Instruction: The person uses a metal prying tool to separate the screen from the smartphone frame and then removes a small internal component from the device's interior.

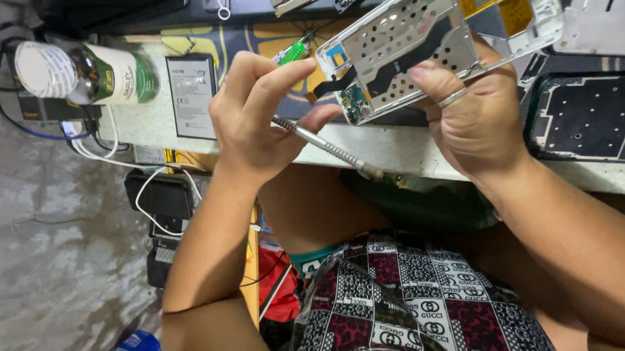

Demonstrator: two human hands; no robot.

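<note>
A stripped phone frame [430,44], silver-white and perforated with small holes, is held tilted above the front edge of the workbench [391,147], near the top centre of the view. A small green circuit board [353,100] is exposed at its lower left corner, and an orange-yellow flex strip [513,10] is seen at its upper end. The frame is clamped by the right hand [473,119]: the thumb is pressed onto its face and the remaining fingers are wrapped behind it. A plain ring is worn on one finger.

A slim metal screwdriver [324,142] is gripped by the left hand [259,113], with the fingers closed together around the shaft and the thumb laid along it. The tool lies across the bench edge, just below the frame. A green-handled tool [293,52] is seen behind the left hand's fingertips.

A flat rectangular battery [191,96] with a white printed label in a dark border lies on the bench to the left of the left hand. Further left, a bottle [85,73] lies on its side; it has a white cap and a green-and-white label. A dark phone back plate [593,114] rests at the right end of the bench. White and black cables [110,145] hang over the left edge.

Both forearms are raised from the lap toward the bench.
</note>
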